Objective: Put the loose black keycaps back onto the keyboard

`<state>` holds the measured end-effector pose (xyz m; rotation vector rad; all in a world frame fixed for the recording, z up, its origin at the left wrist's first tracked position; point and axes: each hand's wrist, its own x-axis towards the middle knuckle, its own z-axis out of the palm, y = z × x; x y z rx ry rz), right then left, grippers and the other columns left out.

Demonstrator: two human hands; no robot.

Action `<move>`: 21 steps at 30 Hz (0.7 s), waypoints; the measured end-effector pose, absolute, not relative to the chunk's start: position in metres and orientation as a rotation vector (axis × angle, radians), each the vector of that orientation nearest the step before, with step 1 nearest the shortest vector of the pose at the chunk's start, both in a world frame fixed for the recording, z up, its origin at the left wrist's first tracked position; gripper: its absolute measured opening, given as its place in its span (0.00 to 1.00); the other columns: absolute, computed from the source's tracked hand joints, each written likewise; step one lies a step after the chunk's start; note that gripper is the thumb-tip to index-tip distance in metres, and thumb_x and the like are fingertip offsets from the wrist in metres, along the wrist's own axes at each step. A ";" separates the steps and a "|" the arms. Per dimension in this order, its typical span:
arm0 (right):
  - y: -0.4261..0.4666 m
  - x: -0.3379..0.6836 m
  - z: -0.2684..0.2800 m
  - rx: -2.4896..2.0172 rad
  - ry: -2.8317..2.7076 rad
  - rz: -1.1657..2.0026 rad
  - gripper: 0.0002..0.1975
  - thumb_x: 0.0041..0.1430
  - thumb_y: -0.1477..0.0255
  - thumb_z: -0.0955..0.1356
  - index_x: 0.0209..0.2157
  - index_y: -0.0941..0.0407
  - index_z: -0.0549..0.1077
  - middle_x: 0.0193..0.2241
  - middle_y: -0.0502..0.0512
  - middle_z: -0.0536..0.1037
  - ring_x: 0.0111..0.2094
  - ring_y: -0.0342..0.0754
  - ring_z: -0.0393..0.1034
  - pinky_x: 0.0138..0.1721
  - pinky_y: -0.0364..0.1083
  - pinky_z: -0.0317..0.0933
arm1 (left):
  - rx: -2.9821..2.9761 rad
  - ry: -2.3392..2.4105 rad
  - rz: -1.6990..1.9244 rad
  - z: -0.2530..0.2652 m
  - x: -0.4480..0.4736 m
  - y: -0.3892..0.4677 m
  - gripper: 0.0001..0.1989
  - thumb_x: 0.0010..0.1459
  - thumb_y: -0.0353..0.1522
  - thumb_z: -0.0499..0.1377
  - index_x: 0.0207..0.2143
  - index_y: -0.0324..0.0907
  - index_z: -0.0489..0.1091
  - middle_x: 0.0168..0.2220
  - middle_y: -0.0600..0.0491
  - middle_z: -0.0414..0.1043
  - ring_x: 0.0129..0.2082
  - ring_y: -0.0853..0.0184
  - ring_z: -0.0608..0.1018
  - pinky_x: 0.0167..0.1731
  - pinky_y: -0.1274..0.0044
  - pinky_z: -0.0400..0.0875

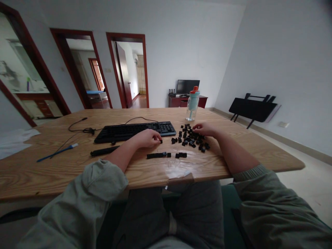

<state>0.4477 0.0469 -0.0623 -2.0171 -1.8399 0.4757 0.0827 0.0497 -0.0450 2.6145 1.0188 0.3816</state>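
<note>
My left hand (pixel 148 139) is in front of the black keyboard (pixel 129 130), its fingers pinched on a small black keycap (pixel 161 141). At the far edge of a loose pile of black keycaps (pixel 191 141), my right hand (pixel 204 129) has its fingertips drawn together among the caps; what they hold is hidden. Nearer to me lies a straight row of keycaps (pixel 156 155), with a shorter group of caps (pixel 181 155) just right of it. Left of my left forearm rests a long black bar-shaped piece (pixel 103 151), partly covered by the arm.
A clear bottle with a red and teal lid (pixel 192 103) stands behind the pile. A blue-handled brush (pixel 58 152) and the keyboard's cable (pixel 89 130) lie to the left, near white crumpled plastic (pixel 17 140). Peeling film (pixel 180 178) marks the wooden table's (pixel 259 148) front edge.
</note>
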 end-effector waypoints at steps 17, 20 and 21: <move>0.035 0.439 -0.051 -2.028 -1.757 0.520 0.15 0.63 0.67 0.68 0.48 0.58 0.78 0.38 0.59 0.81 0.26 0.42 0.70 0.24 0.39 0.63 | 2.640 1.074 0.445 -0.051 0.087 0.053 0.13 0.53 0.38 0.59 0.37 0.43 0.79 0.32 0.52 0.79 0.32 0.66 0.77 0.32 0.77 0.67; 0.036 0.437 -0.052 -2.021 -1.803 0.457 0.15 0.62 0.68 0.68 0.47 0.58 0.79 0.37 0.59 0.81 0.28 0.44 0.72 0.27 0.41 0.63 | 2.664 1.098 0.443 -0.053 0.087 0.055 0.13 0.54 0.38 0.59 0.38 0.43 0.79 0.33 0.52 0.79 0.32 0.66 0.77 0.33 0.77 0.67; 0.036 0.436 -0.052 -2.010 -1.813 0.415 0.14 0.62 0.68 0.68 0.46 0.58 0.79 0.37 0.59 0.81 0.30 0.45 0.72 0.29 0.41 0.64 | 2.674 1.104 0.444 -0.053 0.088 0.055 0.13 0.53 0.37 0.59 0.38 0.43 0.79 0.34 0.52 0.79 0.33 0.66 0.77 0.34 0.77 0.67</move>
